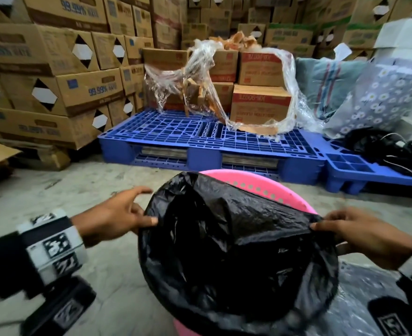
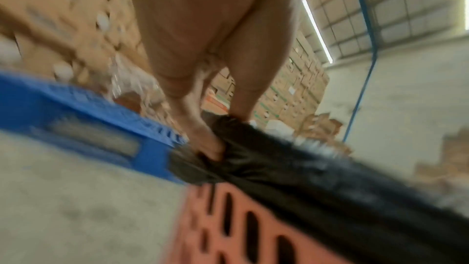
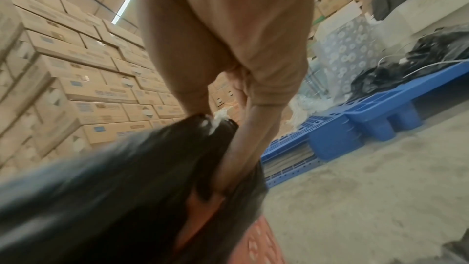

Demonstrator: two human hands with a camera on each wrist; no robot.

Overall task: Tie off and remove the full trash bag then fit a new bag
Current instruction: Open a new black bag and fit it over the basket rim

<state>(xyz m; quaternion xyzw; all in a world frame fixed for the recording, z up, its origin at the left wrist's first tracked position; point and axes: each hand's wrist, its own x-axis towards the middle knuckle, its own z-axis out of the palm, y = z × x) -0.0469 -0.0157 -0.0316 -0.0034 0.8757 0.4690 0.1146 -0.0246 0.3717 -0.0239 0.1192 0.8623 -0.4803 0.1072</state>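
my left hand [image 1: 117,214] pinches the left edge of the black trash bag [image 1: 236,241], thumb and fingers [image 2: 208,148] closed on a gathered fold of the plastic, with the forefinger pointing out loose. my right hand [image 1: 360,234] pinches the opposite edge, fingers [image 3: 241,164] tucked round the film. between them the bag's mouth is stretched wide over the pink bin [image 1: 260,185], which stands on the concrete floor [image 1: 78,190] straight below me; the plastic drapes over the near rim and left side, while the far rim shows bare (a row of small holes runs along it). the wrist views are blurred, so the fine detail of each grip is hard to read. beyond the bin lies a blue pallet [image 1: 200,139] carrying cardboard boxes [image 1: 260,103] in torn clear wrap [image 1: 200,76].
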